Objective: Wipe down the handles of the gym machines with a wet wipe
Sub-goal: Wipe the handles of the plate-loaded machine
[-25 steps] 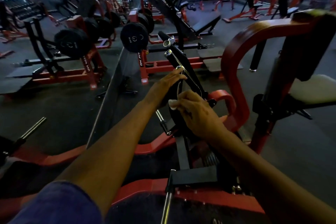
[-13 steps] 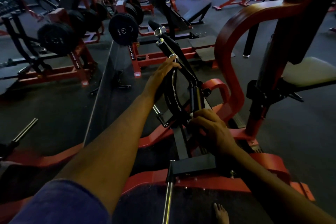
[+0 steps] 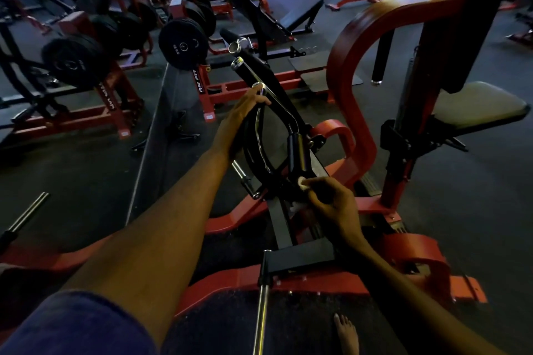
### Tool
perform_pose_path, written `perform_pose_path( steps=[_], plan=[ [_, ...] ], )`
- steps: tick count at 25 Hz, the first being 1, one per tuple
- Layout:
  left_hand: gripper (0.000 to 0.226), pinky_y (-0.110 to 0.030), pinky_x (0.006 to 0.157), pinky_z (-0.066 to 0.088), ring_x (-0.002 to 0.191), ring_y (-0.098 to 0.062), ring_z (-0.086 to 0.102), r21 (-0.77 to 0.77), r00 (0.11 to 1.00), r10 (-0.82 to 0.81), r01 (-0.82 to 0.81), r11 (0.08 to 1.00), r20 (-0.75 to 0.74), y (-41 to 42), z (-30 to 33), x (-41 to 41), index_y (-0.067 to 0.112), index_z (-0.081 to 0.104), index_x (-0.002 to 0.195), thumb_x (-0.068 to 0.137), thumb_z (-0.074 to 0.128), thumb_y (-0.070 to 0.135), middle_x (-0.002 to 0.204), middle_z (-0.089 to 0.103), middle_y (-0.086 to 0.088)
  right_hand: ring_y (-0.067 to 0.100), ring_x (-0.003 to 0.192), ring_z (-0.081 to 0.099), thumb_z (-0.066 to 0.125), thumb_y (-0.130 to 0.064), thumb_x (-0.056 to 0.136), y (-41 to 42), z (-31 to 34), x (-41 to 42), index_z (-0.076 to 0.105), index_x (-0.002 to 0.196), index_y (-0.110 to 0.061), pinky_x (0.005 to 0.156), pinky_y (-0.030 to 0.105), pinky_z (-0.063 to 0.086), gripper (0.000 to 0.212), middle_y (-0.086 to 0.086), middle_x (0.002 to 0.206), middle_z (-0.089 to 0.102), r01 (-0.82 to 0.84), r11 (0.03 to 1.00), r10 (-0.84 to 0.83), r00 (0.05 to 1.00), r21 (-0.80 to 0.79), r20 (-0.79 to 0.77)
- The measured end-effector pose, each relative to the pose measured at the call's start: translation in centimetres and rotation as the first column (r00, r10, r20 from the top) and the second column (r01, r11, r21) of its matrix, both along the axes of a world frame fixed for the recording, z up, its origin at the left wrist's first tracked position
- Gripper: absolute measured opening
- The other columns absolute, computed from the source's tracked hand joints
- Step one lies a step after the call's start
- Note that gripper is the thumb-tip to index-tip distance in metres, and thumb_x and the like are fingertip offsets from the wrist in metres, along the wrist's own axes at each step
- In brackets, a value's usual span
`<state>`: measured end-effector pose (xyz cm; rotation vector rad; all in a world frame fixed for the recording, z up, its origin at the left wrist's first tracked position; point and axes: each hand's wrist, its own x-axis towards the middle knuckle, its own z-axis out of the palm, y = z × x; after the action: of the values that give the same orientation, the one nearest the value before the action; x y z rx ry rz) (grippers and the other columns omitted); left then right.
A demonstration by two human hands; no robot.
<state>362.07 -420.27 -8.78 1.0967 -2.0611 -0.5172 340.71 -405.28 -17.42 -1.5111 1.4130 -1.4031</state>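
A red and black row machine stands before me with a chrome curved handle bar (image 3: pixel 261 135) and a black rubber grip (image 3: pixel 298 153) on its right side. My left hand (image 3: pixel 240 121) grips the upper left part of the chrome handle. My right hand (image 3: pixel 331 204) is curled round the lower end of the black grip, with a white wet wipe (image 3: pixel 301 181) pinched between fingers and grip. More of the wipe shows below the hand.
A red curved frame (image 3: pixel 346 72) and a pale seat pad (image 3: pixel 478 106) rise at the right. Plate-loaded machines with black weight discs (image 3: pixel 181 46) fill the left and back. A chrome bar (image 3: pixel 261 317) runs toward me at the bottom, beside a bare foot (image 3: pixel 346 334).
My right hand has slid with the wipe from the upper handle down the black grip to its lower end. My left hand has kept its hold on the chrome handle.
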Motion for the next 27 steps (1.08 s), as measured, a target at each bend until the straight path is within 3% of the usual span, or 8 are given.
perform_pose_path(
  steps=[5,7,11,14,18,22,25,27],
  plan=[
    [0.037,-0.011,0.114,0.026,0.139,0.012,0.03,0.018,1.0,0.004,-0.004,1.0,0.016,1.1,0.7,-0.7,0.019,0.053,0.14,0.104,0.05,0.017,0.16,0.031,0.008,0.009,0.092,0.058,0.075,-0.007,0.086,-2.1,1.5,-1.3,0.074,0.114,-0.016,0.074,0.027,0.052,0.029,0.002,0.11,0.061,-0.179,0.98,0.102,0.824,-0.084,-0.558],
    [0.04,-0.021,0.12,0.027,0.143,0.002,0.035,0.05,1.0,0.018,-0.018,0.999,-0.004,1.1,0.5,-0.7,0.015,0.056,0.138,0.1,0.052,0.027,0.158,0.037,0.009,0.013,0.086,0.053,0.07,-0.012,0.091,-3.5,2.3,-1.7,0.073,0.108,-0.013,0.065,0.029,0.051,0.017,0.005,0.107,0.057,-0.241,0.967,0.128,0.729,-0.077,-0.672],
    [0.046,-0.046,0.126,0.024,0.148,-0.007,0.034,0.04,0.998,0.047,-0.049,0.998,0.036,1.2,0.8,-0.9,0.011,0.057,0.135,0.095,0.051,0.034,0.157,0.041,0.005,0.013,0.091,0.051,0.069,-0.013,0.093,-3.6,3.5,-1.2,0.071,0.108,-0.012,0.067,0.016,0.044,0.015,-0.01,0.097,0.049,-0.223,0.974,0.192,0.751,0.032,-0.631],
    [0.051,-0.046,0.125,0.027,0.152,-0.016,0.029,0.03,0.998,-0.005,0.003,1.0,0.062,1.3,0.8,-0.7,0.012,0.054,0.137,0.091,0.052,0.034,0.162,0.034,-0.001,0.021,0.101,0.062,0.068,-0.011,0.092,-2.5,3.9,-0.5,0.068,0.115,-0.012,0.084,0.039,0.055,0.024,0.0,0.113,0.06,-0.186,0.971,0.24,0.779,0.152,-0.579],
    [0.046,-0.046,0.123,0.026,0.154,-0.02,0.025,-0.041,0.977,0.045,-0.037,0.998,0.208,0.6,1.4,0.4,0.027,0.052,0.141,0.098,0.06,0.012,0.169,0.023,0.006,0.014,0.094,0.069,0.07,-0.01,0.092,-1.7,5.1,-0.5,0.071,0.112,-0.015,0.086,0.04,0.059,0.021,0.0,0.107,0.071,-0.242,0.955,0.289,0.885,0.17,-0.365],
    [0.04,-0.042,0.124,0.019,0.155,-0.016,0.021,0.086,0.978,0.011,-0.03,0.996,0.209,1.5,2.9,0.7,0.038,0.05,0.146,0.107,0.043,0.031,0.168,0.02,0.017,0.02,0.099,0.064,0.077,-0.006,0.085,-2.3,5.7,-0.9,0.072,0.11,-0.007,0.083,0.029,0.051,0.026,0.004,0.112,0.063,-0.312,0.946,0.301,0.749,0.087,-0.591],
    [0.057,-0.039,0.126,0.025,0.15,-0.009,0.031,0.051,0.979,0.064,-0.075,0.996,0.196,1.5,3.6,1.5,0.029,0.05,0.15,0.101,0.054,0.0,0.162,0.037,0.008,0.012,0.085,0.071,0.075,-0.011,0.089,-3.6,5.8,-2.0,0.074,0.105,-0.01,0.083,0.033,0.059,0.016,-0.003,0.095,0.071,-0.35,0.912,0.404,0.693,0.211,-0.597],
    [0.073,-0.035,0.124,0.029,0.145,-0.006,0.036,0.032,0.94,0.079,-0.095,0.995,0.333,1.2,4.5,1.8,0.026,0.05,0.15,0.091,0.053,-0.018,0.158,0.044,0.006,0.006,0.077,0.072,0.072,-0.011,0.093,-4.1,6.4,-2.6,0.074,0.102,-0.01,0.074,0.026,0.06,0.01,-0.002,0.089,0.075,-0.381,0.887,0.461,0.704,0.261,-0.54]
  ],
)
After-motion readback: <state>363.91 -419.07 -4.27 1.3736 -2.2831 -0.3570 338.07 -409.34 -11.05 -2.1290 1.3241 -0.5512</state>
